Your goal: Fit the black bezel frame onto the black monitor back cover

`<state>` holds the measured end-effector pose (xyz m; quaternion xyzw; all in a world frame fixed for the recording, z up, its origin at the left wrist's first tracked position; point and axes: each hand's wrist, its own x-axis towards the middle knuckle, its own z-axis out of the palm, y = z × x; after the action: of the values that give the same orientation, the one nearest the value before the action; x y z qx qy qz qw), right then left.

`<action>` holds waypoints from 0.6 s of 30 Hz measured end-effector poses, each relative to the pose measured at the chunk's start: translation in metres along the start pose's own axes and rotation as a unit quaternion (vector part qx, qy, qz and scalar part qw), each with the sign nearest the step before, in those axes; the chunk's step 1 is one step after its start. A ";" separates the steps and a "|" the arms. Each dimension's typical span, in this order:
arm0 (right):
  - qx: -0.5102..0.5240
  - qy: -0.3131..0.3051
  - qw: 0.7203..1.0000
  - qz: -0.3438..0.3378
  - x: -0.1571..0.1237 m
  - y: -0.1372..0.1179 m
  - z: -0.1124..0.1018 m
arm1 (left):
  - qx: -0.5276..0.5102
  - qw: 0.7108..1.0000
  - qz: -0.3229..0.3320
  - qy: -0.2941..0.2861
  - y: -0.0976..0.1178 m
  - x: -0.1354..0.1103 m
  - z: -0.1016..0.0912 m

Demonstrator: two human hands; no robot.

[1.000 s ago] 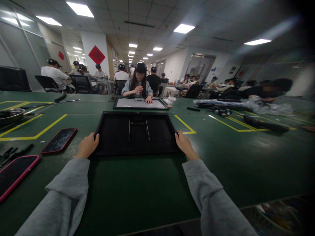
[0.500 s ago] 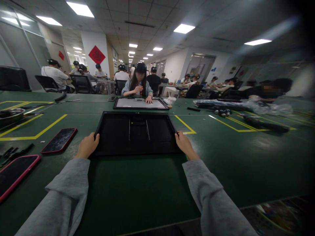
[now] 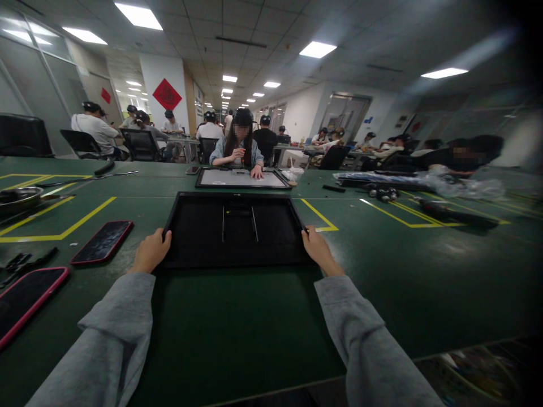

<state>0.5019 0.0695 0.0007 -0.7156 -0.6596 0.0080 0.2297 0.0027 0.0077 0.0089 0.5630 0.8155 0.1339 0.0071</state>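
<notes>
A black monitor back cover (image 3: 199, 232) lies on the green table, its hollow inside facing up. Two thin metal strips and a small yellow spot show near its middle. My left hand (image 3: 151, 249) is closed around the cover's left edge, thumb on the rim. At the opposite edge, my right hand (image 3: 319, 249) grips the rim in the same way. The undersides of both hands are hidden. Left of my left hand lies a phone with a red edge (image 3: 102, 242), and nearer to me a second phone in a pink-red case (image 3: 29, 299).
Across the table (image 3: 237, 328), a person (image 3: 237, 147) holds an orange-tipped tool over a flat panel (image 3: 241, 178). A plastic cup (image 3: 293, 174) stands beside it. A metal bowl (image 3: 21, 199) sits far left. Plastic wrap (image 3: 449, 183) and a dark handled tool (image 3: 456, 215) lie right.
</notes>
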 end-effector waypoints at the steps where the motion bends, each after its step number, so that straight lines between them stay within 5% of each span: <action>1: 0.002 0.001 1.000 -0.002 0.000 0.000 0.000 | 0.000 1.000 0.000 -0.001 0.000 0.000 0.000; 18: -0.015 -0.001 1.000 -0.003 0.001 0.002 0.002 | 0.003 1.000 0.001 0.010 -0.001 0.000 0.003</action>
<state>0.5027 0.0712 -0.0017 -0.7169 -0.6619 -0.0016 0.2187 0.0022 0.0083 0.0063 0.5627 0.8152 0.1368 -0.0030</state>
